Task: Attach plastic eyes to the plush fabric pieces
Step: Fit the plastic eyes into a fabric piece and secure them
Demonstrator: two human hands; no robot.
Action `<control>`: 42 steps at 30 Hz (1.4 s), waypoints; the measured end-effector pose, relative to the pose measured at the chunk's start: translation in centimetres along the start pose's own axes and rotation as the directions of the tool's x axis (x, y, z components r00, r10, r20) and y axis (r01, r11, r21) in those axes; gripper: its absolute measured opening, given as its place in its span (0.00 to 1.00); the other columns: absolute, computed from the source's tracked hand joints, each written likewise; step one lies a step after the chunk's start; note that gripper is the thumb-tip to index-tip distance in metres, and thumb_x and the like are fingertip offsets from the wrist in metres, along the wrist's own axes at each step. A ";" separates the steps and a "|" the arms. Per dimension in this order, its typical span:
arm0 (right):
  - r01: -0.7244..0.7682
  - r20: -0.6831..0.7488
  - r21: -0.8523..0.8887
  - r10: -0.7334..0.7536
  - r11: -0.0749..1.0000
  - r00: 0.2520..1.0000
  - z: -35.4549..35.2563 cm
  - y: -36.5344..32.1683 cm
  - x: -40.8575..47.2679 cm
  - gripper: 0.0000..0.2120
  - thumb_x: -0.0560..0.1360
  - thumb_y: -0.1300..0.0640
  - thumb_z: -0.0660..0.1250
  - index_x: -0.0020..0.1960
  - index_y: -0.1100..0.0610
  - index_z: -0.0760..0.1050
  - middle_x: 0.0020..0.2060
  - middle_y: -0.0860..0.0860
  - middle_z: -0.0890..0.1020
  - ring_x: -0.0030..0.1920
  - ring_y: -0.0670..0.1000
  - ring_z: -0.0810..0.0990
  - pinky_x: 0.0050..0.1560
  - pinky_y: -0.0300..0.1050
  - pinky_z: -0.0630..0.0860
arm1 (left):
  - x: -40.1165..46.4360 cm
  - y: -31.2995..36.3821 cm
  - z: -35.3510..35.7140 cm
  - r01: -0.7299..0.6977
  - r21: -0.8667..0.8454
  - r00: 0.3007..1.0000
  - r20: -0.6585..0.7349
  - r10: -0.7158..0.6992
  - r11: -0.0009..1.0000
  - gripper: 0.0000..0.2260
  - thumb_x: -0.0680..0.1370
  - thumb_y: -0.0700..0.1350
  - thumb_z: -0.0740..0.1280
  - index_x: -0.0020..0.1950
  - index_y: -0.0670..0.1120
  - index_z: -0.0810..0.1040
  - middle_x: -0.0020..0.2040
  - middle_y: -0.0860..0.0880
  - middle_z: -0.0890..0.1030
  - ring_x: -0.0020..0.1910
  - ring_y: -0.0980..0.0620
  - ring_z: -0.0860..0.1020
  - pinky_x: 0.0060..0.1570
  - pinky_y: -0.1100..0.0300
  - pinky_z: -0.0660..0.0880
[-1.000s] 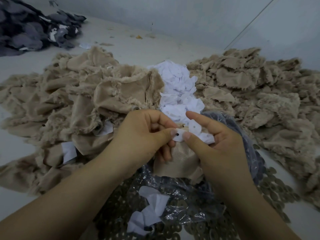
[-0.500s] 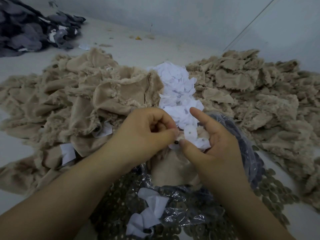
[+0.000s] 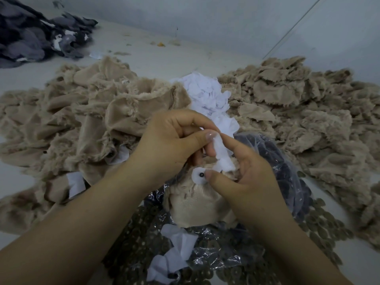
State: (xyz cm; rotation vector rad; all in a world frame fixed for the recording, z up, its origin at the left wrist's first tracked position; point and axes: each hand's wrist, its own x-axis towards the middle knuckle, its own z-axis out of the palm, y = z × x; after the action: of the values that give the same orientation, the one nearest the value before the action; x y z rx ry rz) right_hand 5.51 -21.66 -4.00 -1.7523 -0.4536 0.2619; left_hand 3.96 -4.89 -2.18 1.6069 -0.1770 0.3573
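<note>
Two bare forearms entering from 7 and 5 o'clock, no sleeves visible, left hand [image 3: 170, 145] with short pale glossy thumbnail, right hand [image 3: 246, 177] with short nails, no rings, no watch

Around the grip, both hands on the beige plush piece [image 3: 191, 202]:
- Left: heaped beige plush pile [image 3: 72, 124], close against the left hand [image 3: 170, 145].
- Right: second plush heap [image 3: 308, 112], with a plastic bag [image 3: 287, 171] between.
- Beyond: white scrap pile [image 3: 207, 95].
- Below: loose dark discs [image 3: 320, 227], white scraps [image 3: 174, 251].
- Bare floor [image 3: 148, 56]: far side, past the heaps.
</note>
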 end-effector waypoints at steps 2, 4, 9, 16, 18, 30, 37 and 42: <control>-0.016 0.001 0.000 0.016 1.000 1.000 0.0 0.1 0.0 0.30 0.74 0.61 0.74 0.72 0.44 0.71 0.43 0.67 0.83 0.41 0.74 0.77 0.40 0.70 0.79 | 0.0 -0.4 -0.1 0.022 -0.067 1.000 0.021 -0.020 0.998 0.03 0.77 0.35 0.68 0.46 0.37 0.81 0.34 0.39 0.82 0.27 0.43 0.77 0.31 0.54 0.76; -0.008 0.009 -0.020 0.008 1.000 1.000 -0.1 0.1 0.0 0.30 0.73 0.60 0.74 0.71 0.43 0.72 0.37 0.63 0.82 0.32 0.65 0.76 0.37 0.55 0.82 | 0.1 -0.9 -0.2 0.065 -0.075 0.997 -0.032 -0.068 0.995 0.04 0.77 0.34 0.68 0.43 0.38 0.80 0.32 0.39 0.81 0.26 0.45 0.76 0.30 0.54 0.74; 0.002 0.052 -0.072 0.002 0.997 0.999 0.2 0.1 -0.1 0.30 0.74 0.59 0.74 0.73 0.48 0.71 0.45 0.66 0.82 0.44 0.71 0.79 0.44 0.66 0.79 | 0.6 -1.1 -0.3 0.098 -0.057 0.985 -0.135 -0.104 0.994 0.07 0.76 0.38 0.69 0.38 0.45 0.80 0.28 0.43 0.78 0.24 0.47 0.72 0.26 0.58 0.69; -0.006 -0.001 -0.079 0.006 0.997 1.000 0.1 0.6 0.0 0.32 0.73 0.60 0.74 0.74 0.47 0.70 0.44 0.64 0.83 0.43 0.66 0.81 0.46 0.59 0.82 | 1.0 -1.5 0.1 0.260 0.114 0.953 -0.188 -0.237 0.959 0.11 0.77 0.40 0.71 0.35 0.40 0.77 0.26 0.43 0.75 0.24 0.50 0.71 0.25 0.61 0.70; -0.018 -0.011 -0.115 0.017 0.993 1.000 -0.1 0.7 -0.1 0.37 0.72 0.56 0.75 0.77 0.43 0.64 0.34 0.54 0.81 0.28 0.51 0.74 0.37 0.48 0.81 | 1.0 -1.6 0.3 0.301 0.258 0.946 -0.200 -0.254 0.918 0.13 0.75 0.41 0.73 0.34 0.40 0.76 0.27 0.43 0.76 0.25 0.53 0.72 0.27 0.61 0.71; -0.004 -0.072 0.050 0.008 0.999 0.997 -0.1 1.2 0.2 0.38 0.73 0.56 0.76 0.77 0.41 0.62 0.56 0.28 0.75 0.57 0.35 0.62 0.54 0.53 0.77 | -4.3 -0.2 0.0 -0.097 0.410 0.992 -0.029 0.119 0.907 0.05 0.71 0.46 0.76 0.46 0.48 0.87 0.40 0.53 0.83 0.42 0.54 0.81 0.41 0.59 0.78; -0.126 -0.076 0.154 0.138 0.980 0.987 0.0 1.1 0.1 0.37 0.68 0.55 0.77 0.73 0.40 0.69 0.55 0.33 0.76 0.61 0.46 0.80 0.58 0.49 0.80 | -5.1 -1.0 0.2 -0.241 0.597 0.946 -0.032 0.322 0.765 0.10 0.70 0.37 0.77 0.50 0.42 0.85 0.50 0.47 0.80 0.50 0.56 0.78 0.47 0.63 0.76; -0.176 -0.028 0.262 0.190 0.949 0.981 0.3 0.4 -0.4 0.35 0.72 0.63 0.74 0.75 0.46 0.69 0.67 0.48 0.76 0.59 0.48 0.83 0.52 0.45 0.83 | -5.5 -1.6 -0.3 -0.543 0.646 0.814 0.246 0.527 0.537 0.06 0.75 0.31 0.70 0.49 0.37 0.85 0.50 0.43 0.84 0.49 0.42 0.80 0.50 0.49 0.76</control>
State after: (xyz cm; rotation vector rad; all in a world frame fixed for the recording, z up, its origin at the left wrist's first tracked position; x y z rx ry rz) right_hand 5.12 -21.66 -4.48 -1.5413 -0.2071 0.3888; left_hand -0.76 -5.07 -5.49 2.2978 -0.6311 0.9867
